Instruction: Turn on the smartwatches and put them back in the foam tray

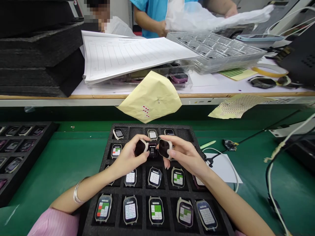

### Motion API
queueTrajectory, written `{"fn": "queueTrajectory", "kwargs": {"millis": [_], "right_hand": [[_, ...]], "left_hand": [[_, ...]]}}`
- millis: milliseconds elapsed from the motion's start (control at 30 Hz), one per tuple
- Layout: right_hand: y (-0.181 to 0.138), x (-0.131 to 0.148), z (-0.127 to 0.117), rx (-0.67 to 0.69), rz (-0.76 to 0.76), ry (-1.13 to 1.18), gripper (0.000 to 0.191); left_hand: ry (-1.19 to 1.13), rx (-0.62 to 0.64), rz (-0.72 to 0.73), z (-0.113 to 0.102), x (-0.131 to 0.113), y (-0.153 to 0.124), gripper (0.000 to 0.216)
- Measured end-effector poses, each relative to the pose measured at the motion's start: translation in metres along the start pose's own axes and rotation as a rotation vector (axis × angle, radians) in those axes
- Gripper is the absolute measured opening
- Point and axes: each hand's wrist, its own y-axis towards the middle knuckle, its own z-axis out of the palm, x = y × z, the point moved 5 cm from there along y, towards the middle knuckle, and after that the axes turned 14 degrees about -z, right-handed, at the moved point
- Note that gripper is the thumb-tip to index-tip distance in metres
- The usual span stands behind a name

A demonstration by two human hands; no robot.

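We see the left grip [128, 154] pinching one watch [140, 147], the right grip [187, 152] pinching another watch [164, 147], both screens dark, both above the tray [142, 192]. Between them a lit watch [153, 151] sits in the tray; partly hidden, so we can't tell if either grip touches it. More watches [155, 177] lie around, most showing grids. Tray's on the green tabletop [73, 154], second tray [29, 160] at left. Beyond, the shelf [206, 80] carries papers [133, 54] and clear trays [228, 57]; a yellow sheet [154, 93] overhangs its edge.
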Motion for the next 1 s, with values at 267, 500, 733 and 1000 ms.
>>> {"fn": "queueTrajectory", "kwargs": {"millis": [267,500,733,1000], "right_hand": [[0.0029,0.0006,-0.0004,-0.038,0.014,0.08,0.037],[0.0003,-0.0024,-0.002,-0.026,0.038,0.055,0.037],[0.0001,-0.0024,-0.002,-0.067,0.069,0.034,0.04],[-0.0016,-0.0034,-0.0026,-0.028,0.052,0.012,0.043]], "left_hand": [[0.003,0.017,0.062,0.0039,0.0002,-0.0003,0.037],[0.072,0.03,0.093,0.0024,-0.0013,-0.0019,0.032],[0.079,0.04,0.063,0.004,-0.0009,-0.0017,0.033],[0.078,0.035,0.077,0.005,-0.0039,-0.0059,0.033]]}}
